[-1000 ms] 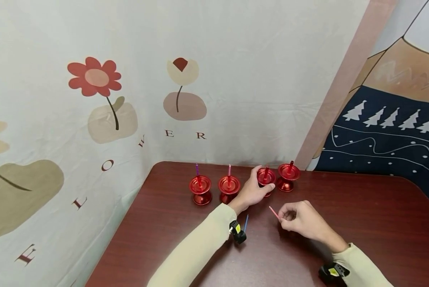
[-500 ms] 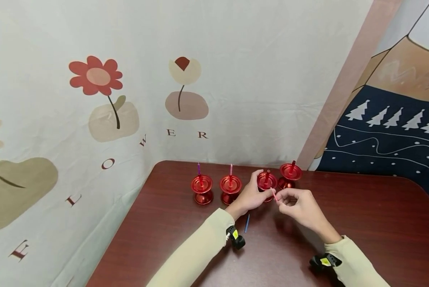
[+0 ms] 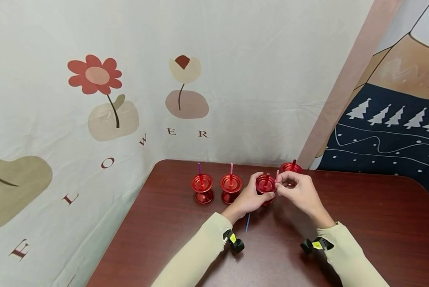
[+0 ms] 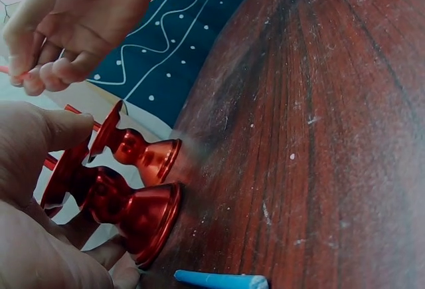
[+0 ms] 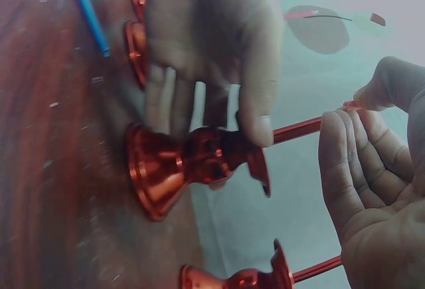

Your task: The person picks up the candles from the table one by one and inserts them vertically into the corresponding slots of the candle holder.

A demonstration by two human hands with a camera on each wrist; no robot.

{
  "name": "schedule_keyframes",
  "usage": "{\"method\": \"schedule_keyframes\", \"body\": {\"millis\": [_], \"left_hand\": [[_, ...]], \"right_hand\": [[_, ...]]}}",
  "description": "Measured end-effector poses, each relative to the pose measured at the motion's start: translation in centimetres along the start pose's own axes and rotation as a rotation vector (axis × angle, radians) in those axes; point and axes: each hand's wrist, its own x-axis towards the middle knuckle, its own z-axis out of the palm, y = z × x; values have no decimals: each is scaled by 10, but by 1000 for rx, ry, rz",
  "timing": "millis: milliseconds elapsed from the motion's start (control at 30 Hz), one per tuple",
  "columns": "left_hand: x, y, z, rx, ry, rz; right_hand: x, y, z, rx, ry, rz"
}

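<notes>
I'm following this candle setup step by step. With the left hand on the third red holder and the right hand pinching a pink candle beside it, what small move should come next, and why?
Probably lower the pink candle toward the centre of the third holder. The right hand pinches it upright just beside the cup's rim, the left hand grips that holder steady, and the two holders further left each carry a thin upright candle.

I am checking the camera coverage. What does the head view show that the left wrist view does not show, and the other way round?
Only the head view shows all four red holders, including the two on the left with thin candles, the flower cloth, and both sleeves.

Only the left wrist view shows the held holder's flared base standing on the table and the blue candle's tip up close.

Both show the left hand gripping the third holder, the right hand pinching a pink candle, and the table.
</notes>
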Motion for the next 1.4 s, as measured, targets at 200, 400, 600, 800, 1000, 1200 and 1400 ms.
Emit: {"method": "schedule_keyframes", "body": {"millis": [200, 400, 600, 800, 1000, 1200, 1400], "left_hand": [[-2, 0, -1, -31, -10, 2], [-2, -3, 0, -44, -1, -3], [-2, -6, 2, -59, -1, 6], [-1, -6, 0, -68, 1, 3], [-2, -4, -1, -72, 4, 10], [-3, -2, -1, -79, 1, 14], [-3, -4, 0, -87, -4, 17]], "right_hand": [[14, -5, 4, 28, 40, 13], [22, -3, 10, -13, 104, 5], [23, 3, 14, 37, 127, -13], [25, 8, 14, 63, 133, -39], [26, 5, 15, 54, 128, -53], [27, 6, 19, -17, 133, -93], [28, 8, 19, -56, 131, -113]]}}
